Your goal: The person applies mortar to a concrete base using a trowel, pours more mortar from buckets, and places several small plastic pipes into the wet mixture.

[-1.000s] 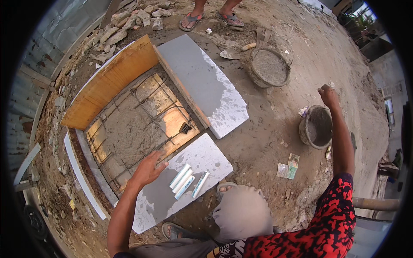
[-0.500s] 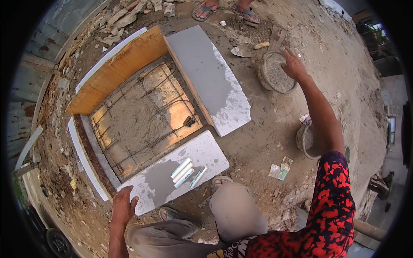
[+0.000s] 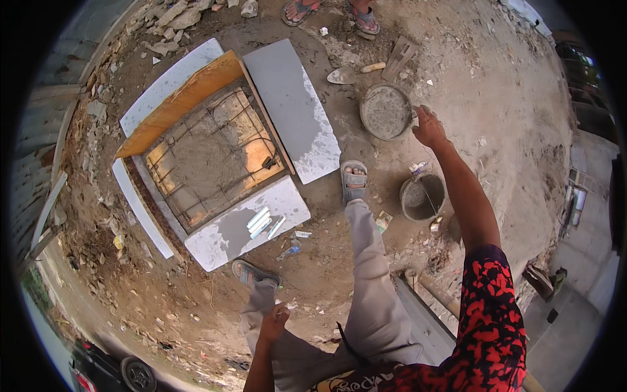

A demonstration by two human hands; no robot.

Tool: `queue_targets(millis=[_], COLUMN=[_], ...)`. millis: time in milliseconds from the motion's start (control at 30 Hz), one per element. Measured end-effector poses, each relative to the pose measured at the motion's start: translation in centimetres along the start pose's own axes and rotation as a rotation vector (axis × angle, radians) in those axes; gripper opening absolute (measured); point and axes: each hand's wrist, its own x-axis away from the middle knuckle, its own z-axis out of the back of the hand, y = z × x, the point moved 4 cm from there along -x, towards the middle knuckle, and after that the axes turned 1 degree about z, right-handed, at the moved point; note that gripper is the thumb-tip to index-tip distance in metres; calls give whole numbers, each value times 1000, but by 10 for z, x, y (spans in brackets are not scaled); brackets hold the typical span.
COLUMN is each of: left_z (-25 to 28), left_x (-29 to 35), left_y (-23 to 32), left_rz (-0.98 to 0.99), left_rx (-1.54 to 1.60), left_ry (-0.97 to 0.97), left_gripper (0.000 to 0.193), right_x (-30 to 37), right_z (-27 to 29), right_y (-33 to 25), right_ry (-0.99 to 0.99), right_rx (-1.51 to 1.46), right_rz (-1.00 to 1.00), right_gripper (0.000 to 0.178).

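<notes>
My right hand (image 3: 429,127) reaches out beside the rim of a round bucket (image 3: 385,112) of wet grey mortar. Its fingers are apart, with nothing visible in them. Lower down, my left hand (image 3: 275,320) hangs over my left leg, fingers loosely bent and holding nothing that I can see. Left of the bucket stands a wooden form (image 3: 179,98) with a bar grid (image 3: 225,124) and wet mortar inside. White panels lie around it, the right one (image 3: 294,108) largely smeared grey. Several slim white tubes (image 3: 259,222) rest on the near panel (image 3: 287,199).
A second bucket (image 3: 421,197) stands nearer me, a cord across its mouth. Beyond the mortar bucket lie a trowel (image 3: 341,76) and a wooden float (image 3: 398,59). Another person's sandalled feet (image 3: 362,18) are at the far edge. Broken stones (image 3: 173,26) lie at upper left.
My view has risen and my right leg has straightened, its foot now forward. My left hand has left the near panel's corner. My right hand has gone from over the mortar bucket to beside it.
</notes>
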Motion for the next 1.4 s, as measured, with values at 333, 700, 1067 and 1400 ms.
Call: queue_targets(millis=[333, 700, 1067, 1400], left_z=[-90, -13, 139, 282], left_x=[-35, -1, -148, -136], left_y=[172, 187, 171, -78], left_rz=[444, 175, -332, -295], left_rx=[737, 890, 1009, 1987], left_ry=[465, 361, -395, -221], left_gripper=[38, 42, 60, 42], right_x=[-202, -21, 239, 250], right_z=[-65, 57, 282, 75], right_y=[102, -26, -351, -647], right_ry=[-470, -306, -832, -834], right_rx=[5, -330, -512, -663], right_rz=[375, 308, 421, 768], right_gripper=[31, 35, 38, 30])
